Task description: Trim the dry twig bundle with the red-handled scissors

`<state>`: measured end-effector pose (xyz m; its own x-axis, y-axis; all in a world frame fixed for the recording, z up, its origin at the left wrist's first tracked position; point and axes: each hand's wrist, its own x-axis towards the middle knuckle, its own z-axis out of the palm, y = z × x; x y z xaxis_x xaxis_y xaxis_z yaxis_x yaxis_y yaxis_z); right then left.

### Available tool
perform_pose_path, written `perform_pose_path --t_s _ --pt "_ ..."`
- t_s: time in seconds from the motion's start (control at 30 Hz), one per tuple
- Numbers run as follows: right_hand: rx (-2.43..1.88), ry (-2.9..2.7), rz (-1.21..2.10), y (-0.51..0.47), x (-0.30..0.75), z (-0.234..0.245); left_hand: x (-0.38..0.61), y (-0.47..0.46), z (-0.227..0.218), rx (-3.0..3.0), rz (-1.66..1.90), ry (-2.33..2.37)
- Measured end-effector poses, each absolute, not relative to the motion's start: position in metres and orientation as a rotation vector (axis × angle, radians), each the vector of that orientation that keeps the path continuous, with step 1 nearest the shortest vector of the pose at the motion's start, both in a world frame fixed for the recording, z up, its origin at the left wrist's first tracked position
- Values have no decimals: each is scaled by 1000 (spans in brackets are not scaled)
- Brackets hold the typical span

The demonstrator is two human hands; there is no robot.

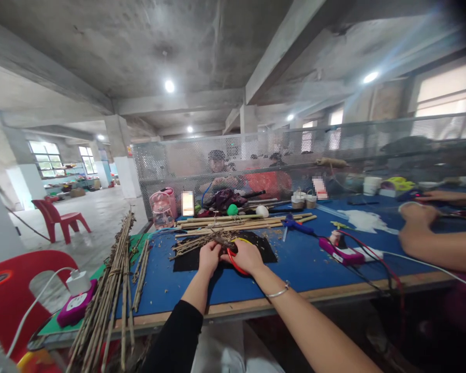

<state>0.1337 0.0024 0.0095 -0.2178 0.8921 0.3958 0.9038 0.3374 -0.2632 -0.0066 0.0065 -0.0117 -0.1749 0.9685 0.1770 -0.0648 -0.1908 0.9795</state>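
Twigs (pixel 189 246) lie in a loose heap on the black mat (pixel 270 252), just beside the hands at about ten o'clock. The work looks part-way along: short lengths are in that heap and small brown bits are scattered over the mat and the blue surface (pixel 166 290), which suggests some cutting is done. Much seems left, since a thick bundle (pixel 114 280) rests over the surface's edge towards nine o'clock, with a few loose stalks (pixel 141 274) between it and the mat; how many pieces count as finished, I cannot tell. Pale rods (pixel 252 223) lie across twelve o'clock, beyond the mat, and a blue glue gun (pixel 297 225) sits at two o'clock, apart from both hands. Both forearms reach in from the near edge and converge over the mat, the left from seven o'clock, the right from five, wrists low. The left hand (pixel 208 259) has its grip pinched on a dark piece (pixel 224 242), likely a twig. The right hand (pixel 250 256) has its grip wrapped about red-handled cutters (pixel 236 266), knuckles up, fingers almost meeting the left's; whether the blades are closed is hidden.
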Motion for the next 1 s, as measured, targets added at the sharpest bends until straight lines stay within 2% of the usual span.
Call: perform_pose_path --t_s 1.0 --pt "-1731 -2128 45 0 130 11 -6 9 -15 1261 1476 1196"
